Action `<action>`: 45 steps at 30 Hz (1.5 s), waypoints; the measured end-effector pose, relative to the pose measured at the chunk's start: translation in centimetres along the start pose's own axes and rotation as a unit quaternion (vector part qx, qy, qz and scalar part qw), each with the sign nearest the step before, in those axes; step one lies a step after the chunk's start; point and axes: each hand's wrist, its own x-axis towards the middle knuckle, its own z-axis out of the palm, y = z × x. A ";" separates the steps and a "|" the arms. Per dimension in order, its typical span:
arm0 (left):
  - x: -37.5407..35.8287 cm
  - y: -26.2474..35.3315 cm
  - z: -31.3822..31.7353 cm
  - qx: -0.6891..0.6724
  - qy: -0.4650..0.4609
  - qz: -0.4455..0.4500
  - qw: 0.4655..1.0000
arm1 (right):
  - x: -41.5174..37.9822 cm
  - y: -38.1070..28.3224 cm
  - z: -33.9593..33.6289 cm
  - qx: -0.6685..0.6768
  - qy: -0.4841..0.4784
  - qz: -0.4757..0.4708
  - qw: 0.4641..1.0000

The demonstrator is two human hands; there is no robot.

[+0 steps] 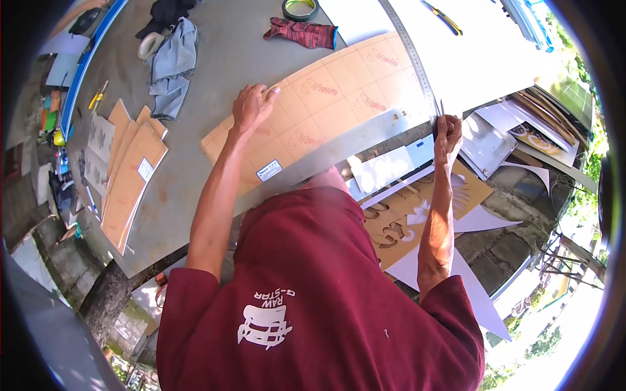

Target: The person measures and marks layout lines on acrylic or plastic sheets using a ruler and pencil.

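A brown-faced sheet with grid lines and red print (pixel 319 98) lies on the grey table (pixel 215 58) in front of me. My left hand (pixel 253 107) rests at its far left edge with the fingers apart. A long metal ruler (pixel 412 52) crosses the sheet's right end and runs away over a bright white sheet (pixel 489 52). At the ruler's near end, my right hand (pixel 448 133) is closed around a thin pointed tool (pixel 441 106); its exact kind is hard to make out.
Farther back lie a red glove (pixel 303 34), a tape roll (pixel 300 8), a yellow cutter (pixel 443 18) and grey cloth (pixel 173 65). Brown strips (pixel 137 176) are stacked at left. Cut-out panels (pixel 404 215) and offcuts lie below the table's right side.
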 end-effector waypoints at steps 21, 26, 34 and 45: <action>-11.0 -17.5 -6.3 -0.126 0.095 -0.077 0.984 | 6.1 3.9 7.4 -0.133 -0.041 -0.054 0.989; -13.0 -20.7 -7.4 -0.109 0.055 -0.109 0.987 | 7.6 5.2 7.9 -0.193 -0.059 -0.062 0.977; -14.1 -25.3 -6.3 -0.114 0.082 -0.125 0.982 | 6.7 3.8 8.2 -0.267 -0.069 -0.067 0.959; -14.9 -26.7 -6.3 -0.156 0.062 -0.176 0.970 | 6.6 2.0 8.8 -0.379 -0.072 -0.038 0.922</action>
